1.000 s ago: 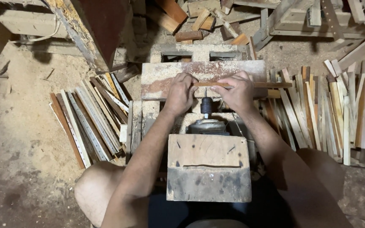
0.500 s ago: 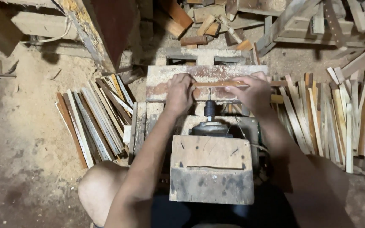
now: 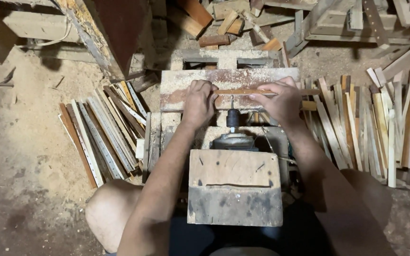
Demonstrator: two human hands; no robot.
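Observation:
A thin wooden strip (image 3: pixel 236 91) lies crosswise on a sawdust-covered board (image 3: pixel 176 83). My left hand (image 3: pixel 199 102) grips its left end and my right hand (image 3: pixel 281 100) grips it further right, with the strip's end sticking out past my fingers. Between the hands, a dark chuck with a drill bit (image 3: pixel 232 116) points at the strip's near edge. The bit belongs to a motor (image 3: pixel 232 141) half hidden under a worn wooden block (image 3: pixel 235 192).
A pile of pale and brown wooden strips (image 3: pixel 105 132) lies on the dirt floor to the left. Another pile of strips (image 3: pixel 380 123) spreads out on the right. Scrap timber (image 3: pixel 224 23) and a rusty post (image 3: pixel 103 33) stand behind the board.
The view has shifted slightly. Both hands keep their hold on the strip, which sits a little lower in the view, close to the bit.

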